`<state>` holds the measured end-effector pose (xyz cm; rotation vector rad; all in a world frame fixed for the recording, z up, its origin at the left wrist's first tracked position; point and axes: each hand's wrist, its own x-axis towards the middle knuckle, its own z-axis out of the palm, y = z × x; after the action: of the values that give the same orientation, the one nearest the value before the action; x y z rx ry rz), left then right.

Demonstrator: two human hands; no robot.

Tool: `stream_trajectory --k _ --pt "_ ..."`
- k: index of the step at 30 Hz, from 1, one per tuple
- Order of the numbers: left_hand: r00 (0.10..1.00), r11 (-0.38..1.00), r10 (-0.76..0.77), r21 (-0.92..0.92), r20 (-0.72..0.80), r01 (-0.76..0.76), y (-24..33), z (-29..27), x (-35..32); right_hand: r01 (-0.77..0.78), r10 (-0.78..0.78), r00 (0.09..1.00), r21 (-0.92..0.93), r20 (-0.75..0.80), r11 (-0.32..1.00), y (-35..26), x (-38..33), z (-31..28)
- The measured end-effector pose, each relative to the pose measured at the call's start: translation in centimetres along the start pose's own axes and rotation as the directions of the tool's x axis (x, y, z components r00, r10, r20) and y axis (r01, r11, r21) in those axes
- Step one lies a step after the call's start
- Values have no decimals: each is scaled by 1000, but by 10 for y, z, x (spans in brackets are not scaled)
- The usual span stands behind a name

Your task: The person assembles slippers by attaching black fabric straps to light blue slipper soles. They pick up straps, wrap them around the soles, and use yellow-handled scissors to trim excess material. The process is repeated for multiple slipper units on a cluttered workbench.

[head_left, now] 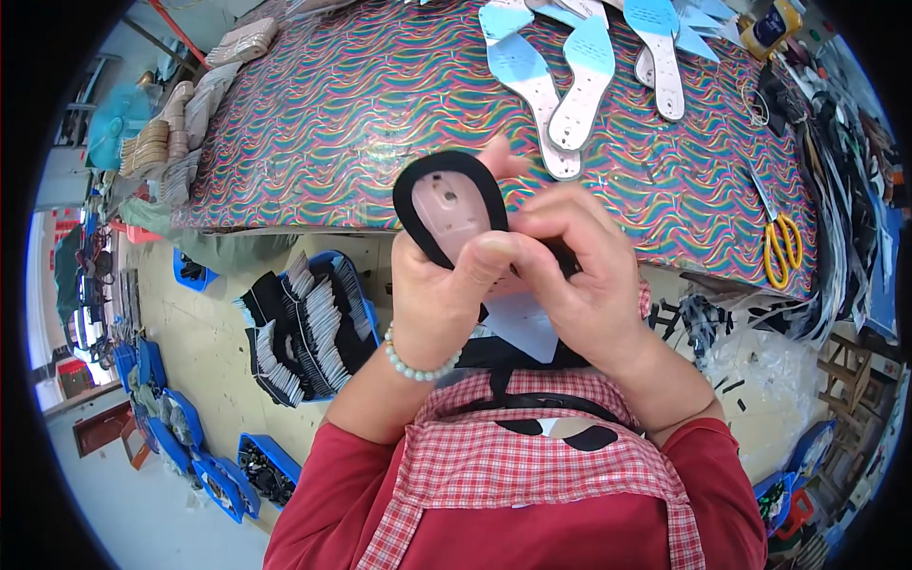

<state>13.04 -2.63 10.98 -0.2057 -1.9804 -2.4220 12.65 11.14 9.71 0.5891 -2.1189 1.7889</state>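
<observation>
Between my hands, just over the table's near edge, is a shoe insole (451,211) with a pale pink, holed middle and a black fabric border round its rounded end. My left hand (432,299) grips it from the left, thumb laid along the near side and fingertips showing beyond it. My right hand (594,271) is closed at its right side, thumb and forefinger pinched at the black edging. A pale blue pointed piece (522,326) hangs below the hands; whether it belongs to the insole is hidden.
Loose white-and-blue insoles (584,85) lie at the table's far side. Yellow-handled scissors (782,249) rest at the right edge. Stacked beige insoles (157,142) stand far left. Below, a blue basket (369,309) holds black-and-white pieces. A patterned cloth (323,114) covers the table.
</observation>
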Motion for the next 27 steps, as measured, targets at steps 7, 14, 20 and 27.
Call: stream_trajectory --k 7,14,20,27 --pt "998 960 -14 -281 -67 -6 -12 -5 0 86 -84 996 -101 28 991 8 -14 -9" --pt "972 906 -106 -383 208 181 -22 -24 9 145 -14 957 -437 289 888 0 -20 -16" --pt "984 968 -14 -244 175 57 -12 -7 -4 7 32 975 -172 220 985 -6 -12 -17" --pt "999 999 -34 -19 -27 33 -13 -16 -21 -545 521 828 79 206 835 -2 -49 -20"
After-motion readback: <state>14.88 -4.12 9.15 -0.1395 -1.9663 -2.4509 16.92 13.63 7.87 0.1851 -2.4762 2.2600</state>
